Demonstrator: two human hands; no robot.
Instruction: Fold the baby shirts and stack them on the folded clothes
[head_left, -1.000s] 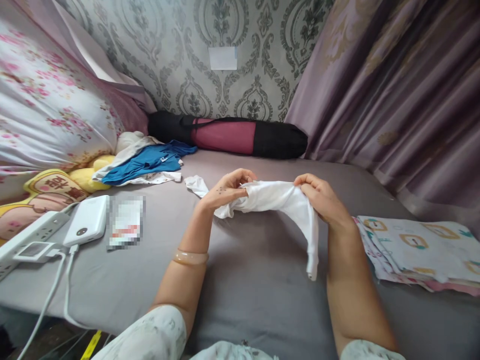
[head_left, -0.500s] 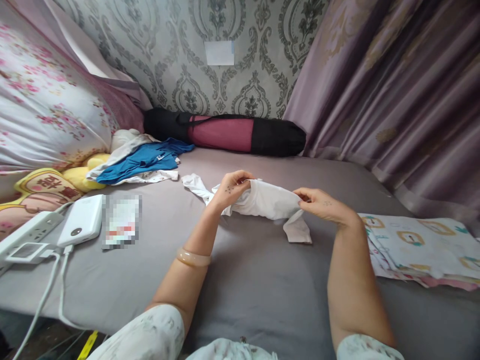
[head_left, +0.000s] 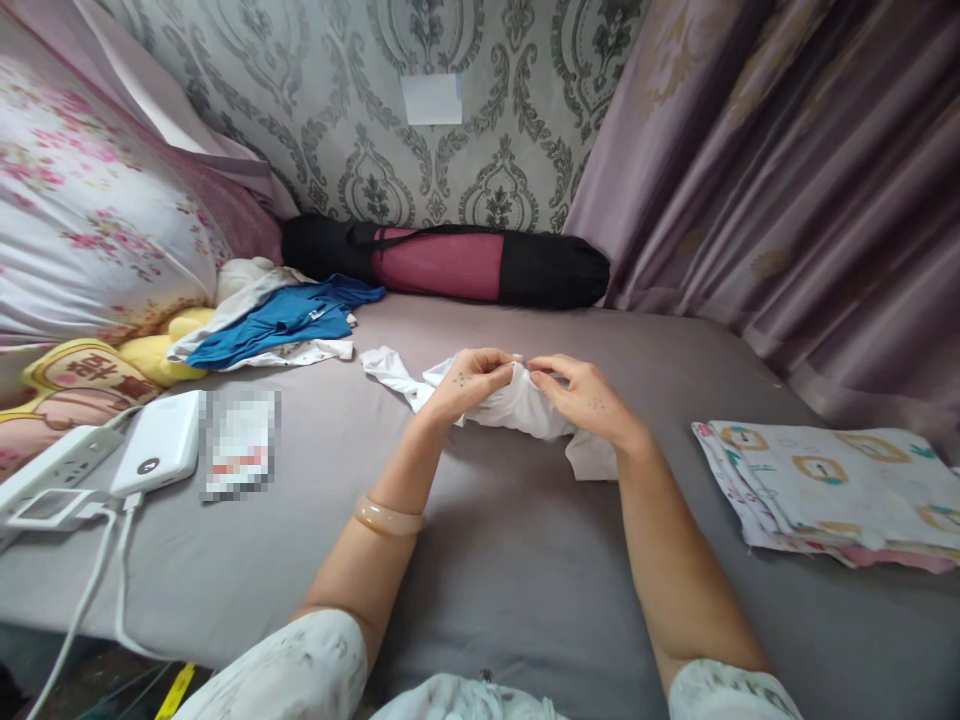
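Observation:
A white long-sleeved garment lies bunched on the grey bed sheet, one sleeve reaching out to the left and the other to the lower right. My left hand pinches its upper edge between thumb and fingers. Close beside it, my right hand grips the same edge, the fingertips of both hands nearly meeting. Part of the cloth is hidden behind my hands and right wrist.
Blue and white clothes lie at the left by a yellow plush toy. Nearer stand a white power bank and a power strip with cables. A long black and maroon bag rests along the wall. Folded printed cloths are stacked at right.
My right hand has moved left along the garment, from its right end to beside my left hand. My left hand keeps its hold at nearly the same place.

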